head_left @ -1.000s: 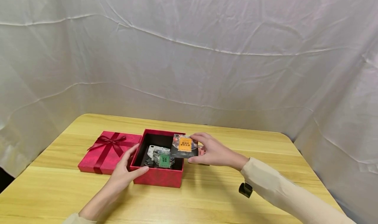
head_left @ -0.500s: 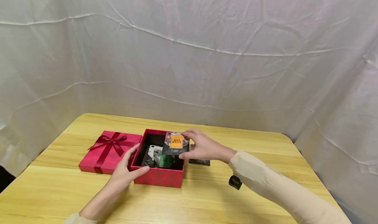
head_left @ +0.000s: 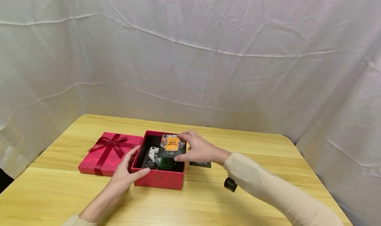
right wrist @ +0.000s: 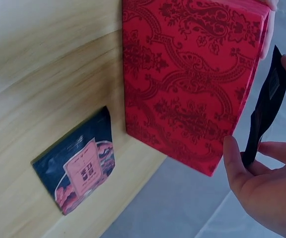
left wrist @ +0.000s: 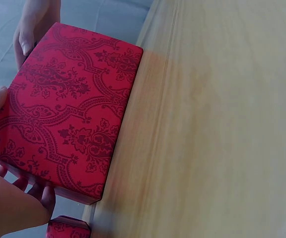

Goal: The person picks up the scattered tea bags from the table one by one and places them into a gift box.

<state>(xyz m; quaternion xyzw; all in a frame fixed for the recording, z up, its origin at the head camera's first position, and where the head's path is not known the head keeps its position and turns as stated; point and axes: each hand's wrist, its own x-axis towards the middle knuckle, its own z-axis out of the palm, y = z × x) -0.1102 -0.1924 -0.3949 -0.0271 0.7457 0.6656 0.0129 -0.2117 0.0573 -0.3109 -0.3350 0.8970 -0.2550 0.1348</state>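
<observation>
My left hand holds the near left corner of an open red patterned gift box, thumb on its front wall and fingers along its left side. My right hand pinches a flat black sachet with an orange label by its right edge, above the box's right half. In the right wrist view this sachet shows nearly edge-on. Inside the box lie a green-labelled sachet, partly covered from view, and a black-and-white sachet.
Left of the box rests its red lid with a dark red ribbon bow. On the wooden table, a pink-labelled black sachet lies to the box's right. Pale cloth hangs behind and beside the table.
My right hand has carried the orange-labelled sachet leftward over the box, covering more of the green-labelled one. The left hand stays at the box's corner.
</observation>
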